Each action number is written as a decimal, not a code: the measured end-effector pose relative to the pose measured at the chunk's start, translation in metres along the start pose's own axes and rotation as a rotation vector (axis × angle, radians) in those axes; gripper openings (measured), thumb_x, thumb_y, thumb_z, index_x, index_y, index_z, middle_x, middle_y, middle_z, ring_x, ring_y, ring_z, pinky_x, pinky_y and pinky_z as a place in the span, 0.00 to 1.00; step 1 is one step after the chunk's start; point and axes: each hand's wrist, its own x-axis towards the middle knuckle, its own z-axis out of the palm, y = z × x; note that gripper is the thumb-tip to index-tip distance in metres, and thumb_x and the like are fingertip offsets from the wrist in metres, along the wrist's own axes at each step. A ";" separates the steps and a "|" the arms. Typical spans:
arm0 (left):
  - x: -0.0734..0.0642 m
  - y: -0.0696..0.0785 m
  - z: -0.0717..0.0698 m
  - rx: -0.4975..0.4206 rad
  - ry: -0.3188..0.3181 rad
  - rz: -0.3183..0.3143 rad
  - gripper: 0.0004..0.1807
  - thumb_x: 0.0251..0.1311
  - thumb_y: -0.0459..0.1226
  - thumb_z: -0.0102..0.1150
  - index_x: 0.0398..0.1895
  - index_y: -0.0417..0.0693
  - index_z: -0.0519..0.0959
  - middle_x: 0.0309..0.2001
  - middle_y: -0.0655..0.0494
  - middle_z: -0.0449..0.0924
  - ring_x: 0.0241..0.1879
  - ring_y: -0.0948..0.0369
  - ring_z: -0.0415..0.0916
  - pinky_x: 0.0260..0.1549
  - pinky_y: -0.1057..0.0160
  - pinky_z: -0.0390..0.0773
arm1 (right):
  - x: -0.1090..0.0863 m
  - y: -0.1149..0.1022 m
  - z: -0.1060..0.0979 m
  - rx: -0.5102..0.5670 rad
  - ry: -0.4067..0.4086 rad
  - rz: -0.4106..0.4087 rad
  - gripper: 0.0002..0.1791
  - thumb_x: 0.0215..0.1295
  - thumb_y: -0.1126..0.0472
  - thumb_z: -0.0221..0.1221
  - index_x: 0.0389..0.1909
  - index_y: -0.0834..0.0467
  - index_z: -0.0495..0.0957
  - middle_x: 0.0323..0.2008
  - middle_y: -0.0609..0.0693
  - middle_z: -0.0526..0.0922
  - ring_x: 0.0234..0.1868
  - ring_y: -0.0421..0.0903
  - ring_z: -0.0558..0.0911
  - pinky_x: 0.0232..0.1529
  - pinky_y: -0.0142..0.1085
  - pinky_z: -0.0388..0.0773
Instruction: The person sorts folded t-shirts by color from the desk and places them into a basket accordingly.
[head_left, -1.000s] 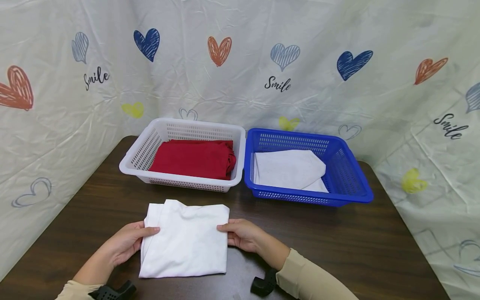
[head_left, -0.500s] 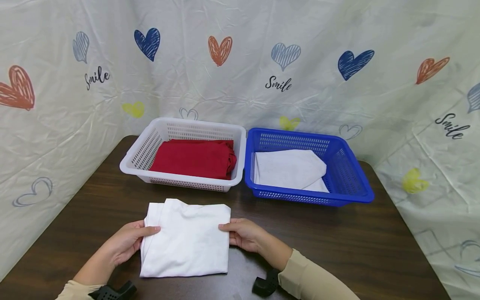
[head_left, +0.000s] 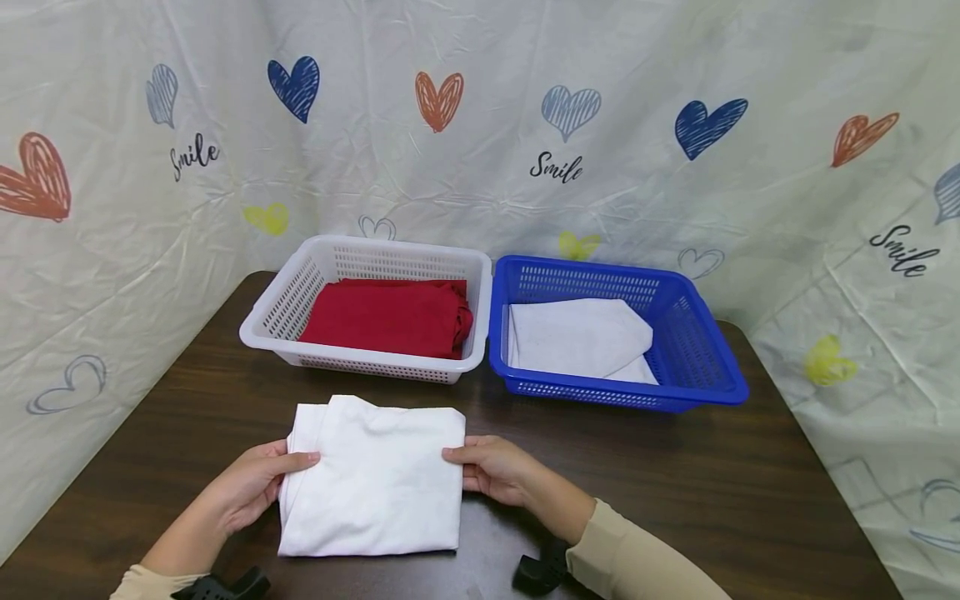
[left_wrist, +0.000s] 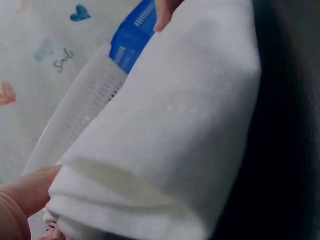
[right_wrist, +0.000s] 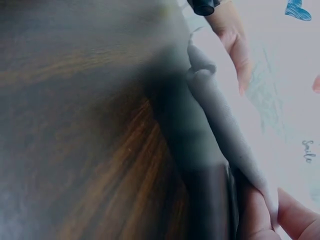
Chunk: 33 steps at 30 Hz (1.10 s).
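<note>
A folded white cloth (head_left: 375,483) is stretched between both hands in the head view, in front of the baskets. My left hand (head_left: 251,487) pinches its left edge, thumb on top and fingers underneath. The right hand (head_left: 495,471) grips the opposite edge the same way. Seen from the left wrist, the cloth (left_wrist: 165,110) shows several stacked layers at its near end and a faint stitched line. The right wrist view shows the cloth (right_wrist: 225,120) edge-on over the dark table, with the right thumb (right_wrist: 295,215) and a finger on either side of its edge.
Behind the cloth stands a white basket (head_left: 367,364) with folded red fabric (head_left: 382,321) in it. Beside it, on the right, a blue basket (head_left: 697,358) holds another folded white cloth (head_left: 577,337). The dark wooden table (head_left: 660,492) meets a heart-printed curtain (head_left: 480,167) at the back.
The right hand has shifted slightly to the right along with the cloth's right edge, so the cloth looks a little wider. The left hand stays nearly in place.
</note>
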 end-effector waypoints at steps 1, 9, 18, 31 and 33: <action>-0.001 0.001 0.001 -0.004 -0.002 -0.001 0.27 0.69 0.36 0.58 0.64 0.29 0.64 0.41 0.59 0.86 0.43 0.64 0.86 0.46 0.59 0.86 | -0.002 -0.001 0.000 -0.006 0.001 0.000 0.16 0.72 0.67 0.54 0.57 0.69 0.74 0.38 0.48 0.87 0.40 0.39 0.85 0.50 0.37 0.85; -0.005 0.010 0.006 -0.005 -0.014 0.004 0.26 0.69 0.36 0.58 0.63 0.30 0.65 0.41 0.59 0.87 0.43 0.62 0.87 0.46 0.57 0.85 | -0.012 -0.009 -0.004 -0.057 -0.009 0.002 0.17 0.72 0.65 0.55 0.57 0.69 0.75 0.39 0.49 0.88 0.40 0.40 0.86 0.50 0.38 0.85; -0.009 0.020 0.012 -0.015 -0.017 0.008 0.26 0.69 0.37 0.59 0.63 0.33 0.65 0.42 0.59 0.87 0.43 0.61 0.87 0.46 0.56 0.85 | -0.019 -0.019 -0.004 -0.072 -0.005 0.009 0.17 0.72 0.65 0.56 0.57 0.69 0.76 0.40 0.50 0.89 0.40 0.41 0.87 0.50 0.40 0.85; -0.012 0.032 0.018 -0.021 -0.028 0.028 0.22 0.69 0.37 0.58 0.61 0.36 0.68 0.41 0.60 0.87 0.42 0.62 0.87 0.45 0.57 0.85 | -0.036 -0.036 -0.008 -0.124 -0.007 0.004 0.19 0.72 0.62 0.56 0.59 0.69 0.74 0.45 0.53 0.89 0.41 0.42 0.88 0.49 0.39 0.85; -0.011 0.034 0.020 -0.022 -0.029 0.029 0.23 0.69 0.37 0.58 0.62 0.35 0.67 0.42 0.60 0.87 0.42 0.62 0.87 0.45 0.57 0.85 | -0.037 -0.037 -0.009 -0.127 -0.010 -0.002 0.19 0.72 0.63 0.56 0.59 0.69 0.74 0.45 0.53 0.89 0.41 0.42 0.88 0.50 0.39 0.85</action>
